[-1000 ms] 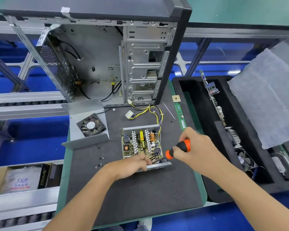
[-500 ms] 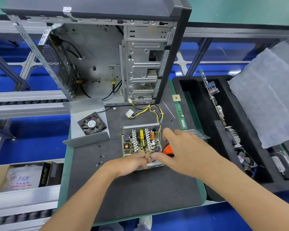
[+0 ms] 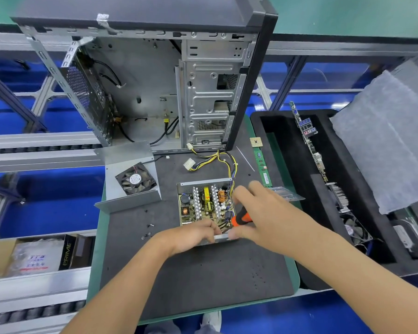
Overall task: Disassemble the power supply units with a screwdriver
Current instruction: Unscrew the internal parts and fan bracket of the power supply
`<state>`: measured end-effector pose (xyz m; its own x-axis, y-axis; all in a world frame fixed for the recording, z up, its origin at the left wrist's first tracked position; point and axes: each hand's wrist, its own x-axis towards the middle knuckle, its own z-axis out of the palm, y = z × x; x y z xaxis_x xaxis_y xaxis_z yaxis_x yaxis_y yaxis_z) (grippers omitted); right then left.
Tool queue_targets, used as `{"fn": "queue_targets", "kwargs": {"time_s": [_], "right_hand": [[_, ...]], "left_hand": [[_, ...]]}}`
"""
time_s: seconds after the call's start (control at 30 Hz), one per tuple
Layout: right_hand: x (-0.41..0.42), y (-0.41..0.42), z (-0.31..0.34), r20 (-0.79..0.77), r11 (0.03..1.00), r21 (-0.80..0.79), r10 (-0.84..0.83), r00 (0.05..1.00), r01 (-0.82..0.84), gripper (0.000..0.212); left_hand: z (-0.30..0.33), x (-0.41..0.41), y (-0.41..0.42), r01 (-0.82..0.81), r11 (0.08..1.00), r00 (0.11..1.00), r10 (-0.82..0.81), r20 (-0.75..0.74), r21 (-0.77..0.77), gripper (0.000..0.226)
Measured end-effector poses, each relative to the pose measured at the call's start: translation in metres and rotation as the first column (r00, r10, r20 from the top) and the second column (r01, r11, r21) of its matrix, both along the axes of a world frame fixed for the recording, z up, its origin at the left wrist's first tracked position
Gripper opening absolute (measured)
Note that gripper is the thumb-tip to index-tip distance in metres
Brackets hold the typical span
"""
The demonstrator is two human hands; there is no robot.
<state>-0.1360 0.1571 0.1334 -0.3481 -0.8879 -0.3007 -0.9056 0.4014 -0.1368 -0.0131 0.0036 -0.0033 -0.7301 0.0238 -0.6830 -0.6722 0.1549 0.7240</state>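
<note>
Power supply (image 3: 206, 208) sits open on the desk (image 3: 203, 280) right in front of you, circuit board facing up, its long side running away from you toward the computer case (image 3: 155, 80). Your left hand (image 3: 191, 236) grips the near metal edge, fingers curled over it. Your right hand (image 3: 263, 218) comes in from the right, fingers loosely around the orange screwdriver (image 3: 241, 219), which lies just off the board's near right corner. That hand is nearer the corner, so it leads.
</note>
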Motion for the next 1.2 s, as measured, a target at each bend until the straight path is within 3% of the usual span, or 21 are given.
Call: {"fn": "queue_targets", "kwargs": {"time_s": [0.1, 0.2, 0.3, 0.33, 0.4, 0.43, 0.47, 0.53, 0.57, 0.63, 0.7, 0.77, 0.83, 0.9, 0.97, 1.03, 1.1, 1.2], "right_hand": [[-0.002, 0.001, 0.001, -0.201, 0.995, 0.053, 0.092, 0.975, -0.083, 0.062], [-0.005, 0.001, -0.002, -0.019, 0.995, -0.081, 0.050, 0.999, -0.051, 0.022], [0.000, 0.002, 0.001, 0.208, 0.993, -0.092, -0.049, 0.977, 0.070, 0.032], [0.002, 0.001, 0.001, 0.163, 0.992, -0.062, -0.097, 0.982, 0.109, 0.044], [0.001, -0.002, 0.001, -0.135, 1.000, 0.008, 0.000, 0.991, 0.001, 0.076], [0.002, -0.004, 0.003, -0.200, 0.999, 0.044, 0.040, 0.979, -0.032, 0.082], [0.002, -0.005, 0.004, -0.178, 1.000, 0.023, 0.017, 0.984, -0.013, 0.069], [0.004, -0.004, 0.004, 0.008, 0.997, -0.055, -0.047, 0.999, 0.047, 0.027], [0.005, -0.003, 0.003, 0.050, 0.995, -0.069, -0.063, 0.997, 0.066, 0.024], [0.004, -0.003, 0.006, -0.021, 0.993, -0.040, -0.114, 0.993, 0.113, 0.032], [0.002, -0.004, 0.004, -0.179, 0.998, -0.009, -0.062, 0.982, 0.062, 0.039], [0.002, -0.003, 0.002, -0.099, 0.999, -0.042, -0.031, 0.995, 0.027, 0.024], [0.004, -0.004, 0.003, 0.007, 0.998, -0.051, -0.031, 0.999, 0.031, 0.026], [0.004, -0.004, 0.005, -0.064, 0.998, -0.008, -0.067, 0.996, 0.067, 0.037], [0.003, -0.006, 0.003, -0.175, 0.999, 0.039, 0.012, 0.985, -0.006, 0.038], [0.003, -0.005, 0.001, -0.104, 1.000, -0.004, 0.011, 0.995, -0.011, 0.026], [0.005, -0.003, 0.001, -0.023, 0.999, -0.049, 0.007, 1.000, -0.008, 0.030], [0.005, -0.003, 0.002, -0.158, 0.999, 0.033, 0.008, 0.987, -0.003, 0.041]], "left_hand": [[0.000, 0.000, 0.000, -0.011, 1.000, 1.000, 0.011, 0.008, -0.001, 0.039], [0.000, -0.001, 0.001, -0.017, 1.000, 1.000, 0.017, 0.017, -0.008, 0.044], [0.000, 0.000, 0.001, -0.009, 1.000, 1.000, 0.009, 0.011, 0.013, 0.046], [0.000, 0.000, 0.001, -0.004, 1.000, 1.000, 0.004, 0.011, 0.019, 0.046], [0.000, 0.000, 0.001, -0.005, 1.000, 1.000, 0.005, 0.015, 0.007, 0.041], [0.000, 0.000, 0.001, -0.009, 1.000, 1.000, 0.009, 0.011, 0.004, 0.038], [0.000, 0.000, 0.001, -0.012, 1.000, 1.000, 0.012, 0.006, 0.006, 0.038], [0.001, -0.001, 0.002, -0.017, 1.000, 1.000, 0.017, -0.002, 0.004, 0.040], [0.002, 0.000, 0.002, -0.018, 1.000, 1.000, 0.018, -0.004, 0.001, 0.043], [0.003, 0.001, 0.002, -0.020, 1.000, 1.000, 0.020, -0.003, 0.004, 0.046], [0.005, 0.001, 0.002, -0.016, 1.000, 1.000, 0.016, -0.006, 0.008, 0.044], [0.006, 0.001, 0.003, -0.015, 1.000, 1.000, 0.015, -0.007, 0.003, 0.042], [0.006, 0.001, 0.002, -0.012, 1.000, 1.000, 0.012, -0.008, 0.012, 0.040], [0.006, 0.001, 0.002, -0.004, 1.000, 1.000, 0.004, -0.010, 0.022, 0.038], [0.006, 0.002, 0.002, -0.012, 1.000, 1.000, 0.012, -0.016, 0.010, 0.040], [0.005, 0.002, 0.002, -0.018, 1.000, 1.000, 0.018, -0.015, 0.003, 0.041], [0.006, 0.001, 0.002, -0.001, 1.000, 1.000, 0.002, -0.021, 0.016, 0.047], [0.006, 0.001, 0.002, -0.003, 1.000, 1.000, 0.004, -0.024, 0.019, 0.047]]}}
